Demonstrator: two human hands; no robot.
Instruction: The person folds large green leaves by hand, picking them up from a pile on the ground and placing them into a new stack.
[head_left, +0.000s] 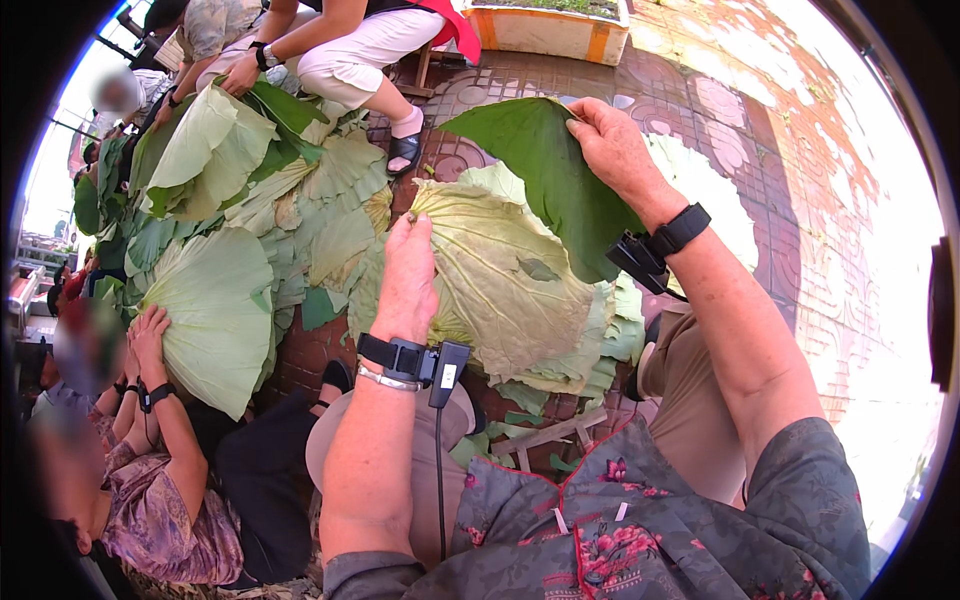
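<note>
My left hand (407, 281) pinches the stem end of a yellowed lotus leaf (510, 292), whose veined, pale underside faces up and which has a dark patch. To the right and higher, my right hand (619, 154) grips the edge of a dark green lotus leaf (551, 176) between thumb and fingers. The green leaf hangs folded and partly overlaps the yellowed one. Beneath both lie several layered pale leaves (622, 322). Both wrists carry black straps with small devices.
Large heaps of lotus leaves (300, 232) cover the paving at the left. One person (172, 480) at the lower left touches a wide pale leaf (217, 315); another person (367, 56) handles leaves at the top. A foam planter box (551, 39) stands at the top, a wooden piece (551, 433) near my knees.
</note>
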